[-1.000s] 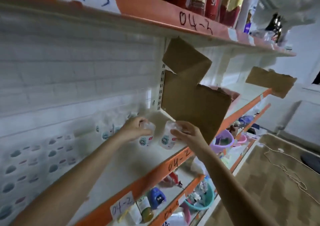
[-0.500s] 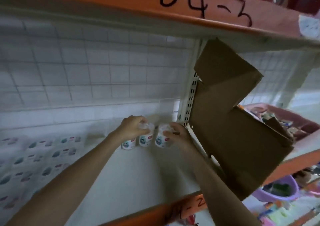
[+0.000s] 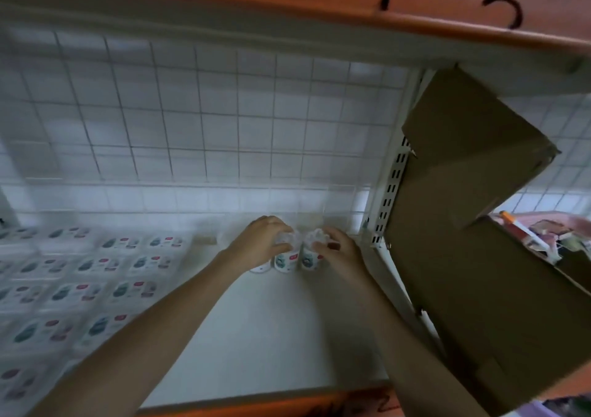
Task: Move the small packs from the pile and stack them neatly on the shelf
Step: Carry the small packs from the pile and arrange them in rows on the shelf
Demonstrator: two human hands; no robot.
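Observation:
Both my hands reach to the back of the white shelf [image 3: 271, 336]. My left hand [image 3: 260, 244] is closed over a small white pack [image 3: 283, 262] with a teal and red label. My right hand [image 3: 335, 250] grips another such pack [image 3: 307, 261] right beside it. Both packs stand upright on the shelf, close together, near the wire grid back [image 3: 224, 122]. A third pack [image 3: 260, 268] peeks out under my left hand. Many more packs [image 3: 80, 288] lie flat in rows on the shelf's left part.
An open cardboard box [image 3: 479, 256] fills the right side, its flap raised. A perforated white upright [image 3: 388, 192] stands between it and my hands. The orange upper shelf edge [image 3: 319, 7] marked 04-3 hangs overhead. A pink basket [image 3: 543, 221] with goods sits behind the box.
My hands carried the two packs from the shelf's front to its back and set them upright beside the earlier one. The view has moved in under the upper shelf.

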